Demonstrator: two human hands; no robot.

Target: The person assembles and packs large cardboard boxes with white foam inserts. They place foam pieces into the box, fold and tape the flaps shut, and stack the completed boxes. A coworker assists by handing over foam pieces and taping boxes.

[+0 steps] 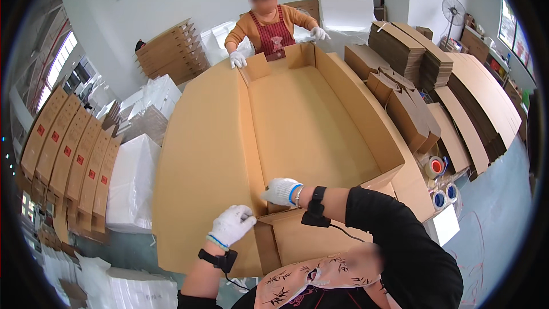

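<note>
Two gloved hands work the near end of the large open cardboard box (pixel 297 120): left hand (pixel 231 224) pinching the left flap's corner, right hand (pixel 281 190) curled over the near wall's edge, so hold both firm and fold evenly with the co-worker (pixel 269 23) opposite.

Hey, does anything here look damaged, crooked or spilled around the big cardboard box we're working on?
Nothing stands out. The large cardboard box lies open with its flaps spread, no tears visible. The left hand and right hand rest on its near edge, and a co-worker's gloved hands hold the far end. Tape rolls sit upright beside it.
</note>
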